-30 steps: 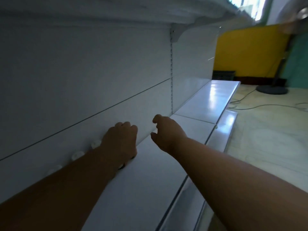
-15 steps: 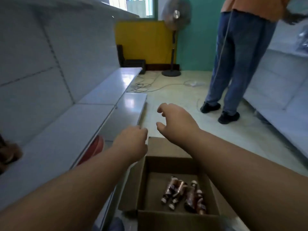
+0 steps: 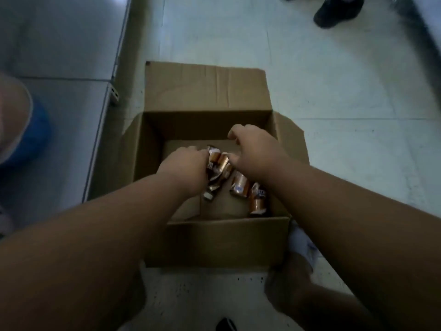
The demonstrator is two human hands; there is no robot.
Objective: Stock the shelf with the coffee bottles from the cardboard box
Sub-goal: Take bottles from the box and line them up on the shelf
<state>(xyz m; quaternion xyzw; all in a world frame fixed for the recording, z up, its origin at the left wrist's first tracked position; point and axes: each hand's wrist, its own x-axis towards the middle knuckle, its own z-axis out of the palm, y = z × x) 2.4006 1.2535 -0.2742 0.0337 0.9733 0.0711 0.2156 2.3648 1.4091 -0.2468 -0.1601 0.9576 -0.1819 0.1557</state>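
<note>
No legible text on bottle labels (image 3: 238, 186)

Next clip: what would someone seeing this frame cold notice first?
Two bare forearms reach into an open cardboard box on the pale floor at centre. The left hand and right hand meet over a few coffee bottles lying on the box bottom. A dark shoe shows at top right.

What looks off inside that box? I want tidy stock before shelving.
The coffee bottles lie on their sides, jumbled at mixed angles on the bottom of the cardboard box, none upright. No spill or damage shows, though the picture is dim and blurred.
</note>
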